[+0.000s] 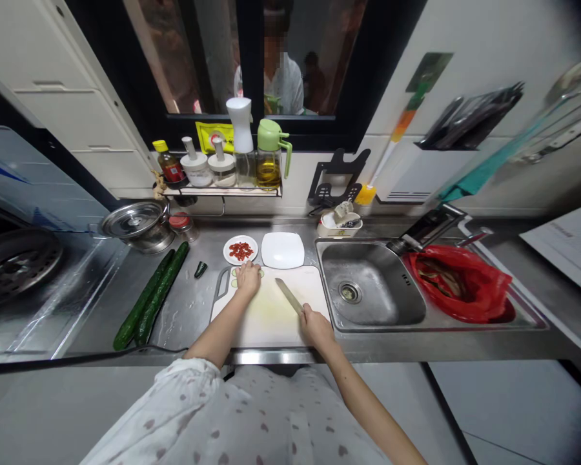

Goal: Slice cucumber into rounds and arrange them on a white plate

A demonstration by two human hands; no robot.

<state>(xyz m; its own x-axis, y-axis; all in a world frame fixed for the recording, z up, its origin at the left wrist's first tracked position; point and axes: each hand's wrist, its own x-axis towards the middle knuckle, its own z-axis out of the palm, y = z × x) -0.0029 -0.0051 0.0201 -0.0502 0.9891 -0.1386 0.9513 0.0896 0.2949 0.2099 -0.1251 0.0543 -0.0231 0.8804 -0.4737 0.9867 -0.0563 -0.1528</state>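
Note:
My left hand (248,279) lies over the far left part of the white cutting board (271,326), its fingers stretched forward and resting among cucumber slices (234,282). Slices show on both sides of it; whatever lies beneath the palm is hidden. A knife (289,296) is gripped by the handle in my right hand (315,325), its blade pointing away and to the left, low over the board. Just behind the board stand a white plate of chopped red pieces (241,250) and a bare white plate (283,250).
Two whole cucumbers (161,294) and a cut cucumber end (201,269) lie left of the board. A lidded pot (138,226) and a red-lidded jar (183,226) stand behind them. To the right are the sink (382,300) and a red plastic bag (484,284). Seasoning bottles (244,168) fill a shelf.

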